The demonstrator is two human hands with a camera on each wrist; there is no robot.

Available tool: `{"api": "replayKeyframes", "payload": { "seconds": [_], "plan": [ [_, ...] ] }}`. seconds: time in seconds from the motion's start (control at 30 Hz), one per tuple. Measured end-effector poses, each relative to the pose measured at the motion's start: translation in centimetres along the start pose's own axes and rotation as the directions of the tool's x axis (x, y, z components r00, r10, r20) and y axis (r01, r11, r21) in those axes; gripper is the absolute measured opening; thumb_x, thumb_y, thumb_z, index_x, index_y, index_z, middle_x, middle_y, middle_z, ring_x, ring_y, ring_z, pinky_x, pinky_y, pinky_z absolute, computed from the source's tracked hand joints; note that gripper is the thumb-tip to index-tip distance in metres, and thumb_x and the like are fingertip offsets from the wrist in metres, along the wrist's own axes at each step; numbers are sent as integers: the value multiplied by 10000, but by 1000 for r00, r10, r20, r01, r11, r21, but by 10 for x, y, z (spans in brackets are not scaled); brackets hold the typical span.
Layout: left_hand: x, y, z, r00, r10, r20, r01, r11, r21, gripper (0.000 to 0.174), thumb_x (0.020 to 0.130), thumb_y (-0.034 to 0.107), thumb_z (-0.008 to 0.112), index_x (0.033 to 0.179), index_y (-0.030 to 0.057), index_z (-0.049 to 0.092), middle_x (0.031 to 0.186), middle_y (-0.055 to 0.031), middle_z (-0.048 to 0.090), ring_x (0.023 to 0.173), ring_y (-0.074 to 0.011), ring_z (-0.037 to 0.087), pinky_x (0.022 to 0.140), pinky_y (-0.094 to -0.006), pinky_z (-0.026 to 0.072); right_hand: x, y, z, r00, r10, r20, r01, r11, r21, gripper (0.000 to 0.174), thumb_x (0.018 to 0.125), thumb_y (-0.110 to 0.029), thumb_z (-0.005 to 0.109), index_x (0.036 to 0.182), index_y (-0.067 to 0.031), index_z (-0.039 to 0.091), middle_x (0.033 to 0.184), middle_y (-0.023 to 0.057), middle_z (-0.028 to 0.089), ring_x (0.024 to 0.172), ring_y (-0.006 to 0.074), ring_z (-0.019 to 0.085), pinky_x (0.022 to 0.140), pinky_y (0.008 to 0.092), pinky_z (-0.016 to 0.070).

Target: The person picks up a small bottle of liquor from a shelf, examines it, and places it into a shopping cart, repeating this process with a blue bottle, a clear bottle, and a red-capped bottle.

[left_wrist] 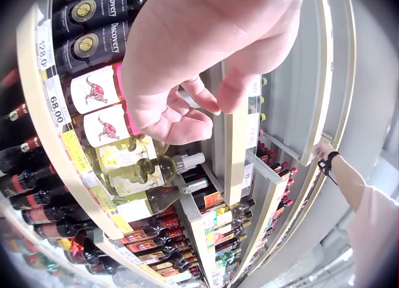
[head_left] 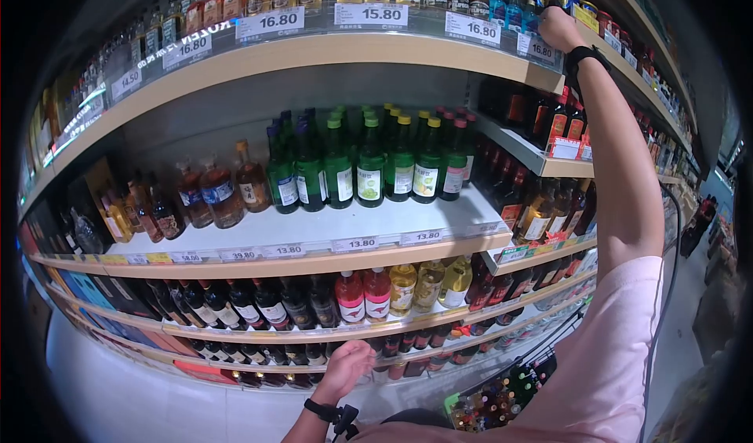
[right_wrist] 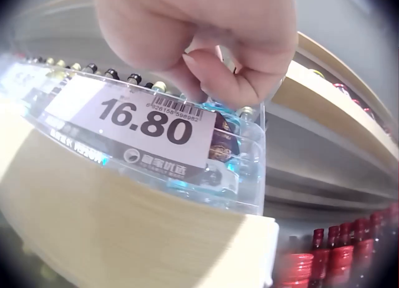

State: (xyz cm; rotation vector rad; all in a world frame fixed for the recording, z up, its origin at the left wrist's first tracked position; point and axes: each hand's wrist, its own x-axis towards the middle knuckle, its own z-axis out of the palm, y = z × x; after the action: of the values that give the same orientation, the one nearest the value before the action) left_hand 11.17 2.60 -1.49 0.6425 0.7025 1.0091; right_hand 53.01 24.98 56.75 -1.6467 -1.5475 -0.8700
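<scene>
My right hand (head_left: 558, 29) is raised to the right end of the top shelf. Its fingers (right_wrist: 218, 79) curl at the top of a small blue bottle (right_wrist: 224, 141) with a dark label, behind a clear shelf guard. More blue bottles (head_left: 513, 18) stand just left of that hand, and a price tag (head_left: 541, 47) reading 16.80 hangs below it. Low in front of the shelves, my left hand (head_left: 351, 367) holds nothing, its fingers loosely bent. Nearest to it in the left wrist view are pink bottles (left_wrist: 103, 123) with kangaroo labels.
Green bottles (head_left: 372, 168) fill the middle shelf (head_left: 329, 227), with amber bottles (head_left: 220, 196) to their left. Wine bottles line the lower shelves. A basket (head_left: 452, 401) crowded with bottles stands low on the right. The aisle floor (head_left: 678, 349) runs along the right side.
</scene>
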Motion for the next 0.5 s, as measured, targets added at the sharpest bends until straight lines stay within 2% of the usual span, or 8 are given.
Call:
{"api": "replayKeyframes", "payload": {
  "seconds": [0.13,0.17,0.27,0.37,0.43,0.47,0.5],
  "plan": [
    [2,3,-1,998,28,57,-25,999,-43,97,951,125,593,1024,62,588,980,-49,634,860,-141,600,758,-288,482,0,-4,-2,1000,0,-6,0,999,47,307,831,-170,578,1071,-14,690,1099,250,663,1076,407,621,931,438,490],
    [1,5,1,998,23,64,-20,999,-43,87,954,118,588,1021,63,587,983,-45,633,863,-136,596,760,-287,480,-1,-4,-7,998,-61,14,61,998,12,312,819,-165,562,1074,-64,710,1103,207,679,1055,387,636,933,416,492],
    [4,3,-1,995,22,98,-17,999,-47,82,957,121,588,1017,65,587,983,-46,631,867,-135,597,761,-285,480,4,-10,-13,996,-7,-89,19,991,132,331,805,-158,555,1084,-92,720,1093,184,691,1042,358,649,936,386,492],
    [0,7,10,997,4,77,-4,1000,1,88,974,137,566,1019,64,580,992,-49,628,880,-136,596,769,-282,476,8,-20,-27,966,26,-257,37,971,236,313,843,-188,553,1100,-107,713,1080,161,701,1038,327,656,931,375,490],
    [-2,8,16,996,5,93,-2,1000,-29,102,987,153,544,1023,62,574,997,-54,625,890,-136,595,775,-281,474,-3,-31,-41,945,48,-323,51,955,292,298,878,-216,551,1116,-120,703,1068,137,707,1034,320,658,925,378,489],
    [-4,8,19,995,5,100,-1,999,-42,111,994,161,534,1024,62,572,1000,-57,624,894,-136,595,779,-281,473,-6,-33,-45,912,24,-409,100,955,280,303,897,-238,612,1178,-143,676,1005,93,724,883,181,674,774,311,512],
    [-2,7,19,993,4,114,0,999,-35,147,1013,190,497,1017,58,562,1009,-67,621,901,-137,593,788,-280,469,-11,-37,-48,908,34,-417,134,920,368,300,903,-236,616,1181,-138,674,995,77,723,851,156,654,744,293,502]
  ]
}}
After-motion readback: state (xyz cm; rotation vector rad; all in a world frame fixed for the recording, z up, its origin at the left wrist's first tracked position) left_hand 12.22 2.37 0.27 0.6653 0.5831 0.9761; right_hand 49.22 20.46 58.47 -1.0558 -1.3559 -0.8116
